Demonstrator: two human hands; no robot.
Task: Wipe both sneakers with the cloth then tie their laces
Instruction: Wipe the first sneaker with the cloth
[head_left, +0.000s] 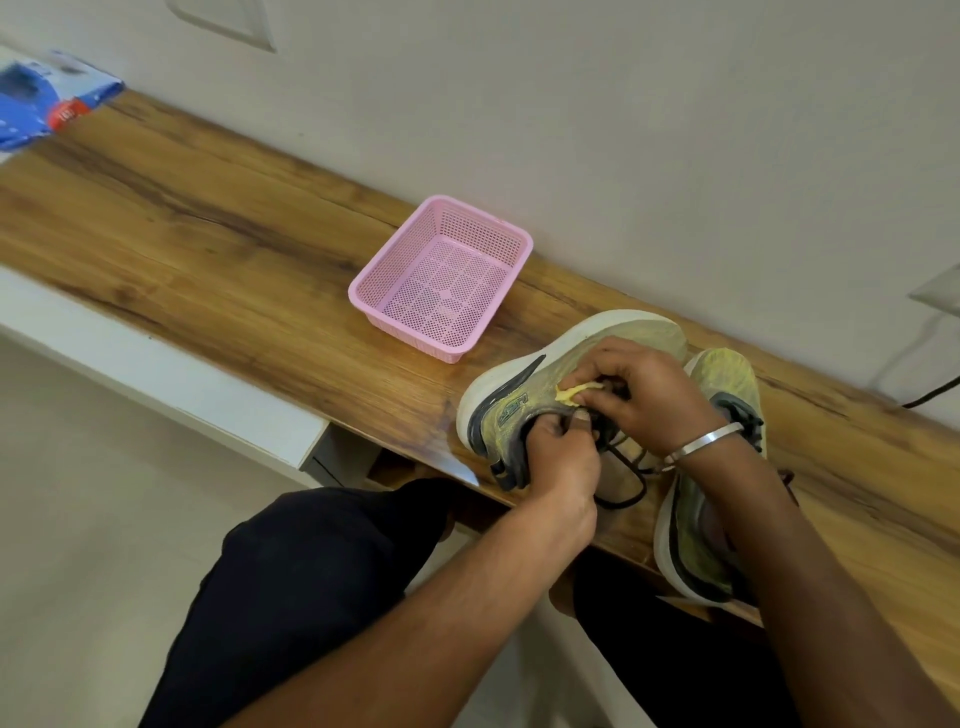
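Pink basket beside tilted sneaker

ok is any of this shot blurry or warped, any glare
Head view: the blue packet at far left is motion-smeared; the wooden shelf runs tilted, lens-bowed, with a glare patch by its near edge; the hands and pink basket stay fairly sharp.

Dark trousers, silver bangle
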